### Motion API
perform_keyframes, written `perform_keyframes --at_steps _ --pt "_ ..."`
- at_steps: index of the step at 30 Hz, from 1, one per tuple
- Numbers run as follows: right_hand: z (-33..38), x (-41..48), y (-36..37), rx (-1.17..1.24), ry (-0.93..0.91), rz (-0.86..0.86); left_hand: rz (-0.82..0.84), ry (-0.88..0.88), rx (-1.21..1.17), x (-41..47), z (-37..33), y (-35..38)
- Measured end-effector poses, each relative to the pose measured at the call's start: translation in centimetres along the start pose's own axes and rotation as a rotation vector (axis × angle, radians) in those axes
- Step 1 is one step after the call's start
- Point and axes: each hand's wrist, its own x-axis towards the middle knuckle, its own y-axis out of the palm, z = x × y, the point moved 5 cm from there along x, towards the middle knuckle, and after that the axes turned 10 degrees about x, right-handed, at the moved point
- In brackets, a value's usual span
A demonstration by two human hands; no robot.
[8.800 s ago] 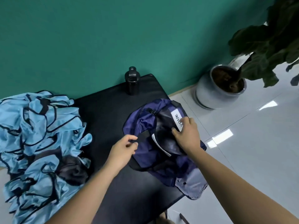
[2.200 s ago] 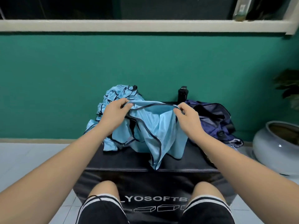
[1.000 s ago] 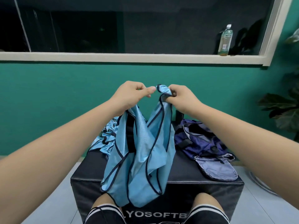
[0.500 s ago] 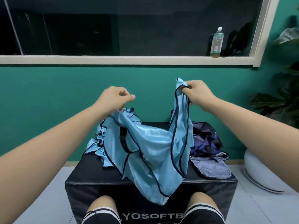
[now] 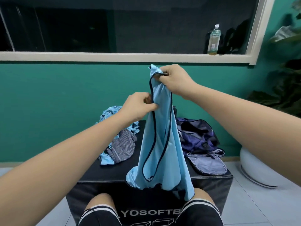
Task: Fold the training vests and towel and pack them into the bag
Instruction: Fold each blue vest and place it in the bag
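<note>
Folding had barely begun. The right hand [image 5: 175,80] pinched one light-blue training vest [image 5: 161,144] at its top and the left hand [image 5: 138,106] gripped its edge below. At ten o'clock lay heaped vests [image 5: 112,113] and a striped towel [image 5: 122,147], unfolded. At two o'clock lay the navy bag [image 5: 198,139], with nothing visibly packed.
</note>
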Motion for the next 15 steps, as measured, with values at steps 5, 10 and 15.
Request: perform_keyframes --at_steps 5,10,15 --pt "-1.0 -0.2 -1.5 -0.040 0.030 0.032 -0.169 -0.016 0.130 0.7 2.1 -3.0" --pt "-2.2 -0.4 -3.1 -0.119 0.123 0.044 -0.199 -0.049 0.297 1.3 5.7 -4.8" --pt "-2.8 -0.8 -4.1 -0.236 0.240 0.079 -0.114 -0.121 0.398 1.1 9.2 -5.3"
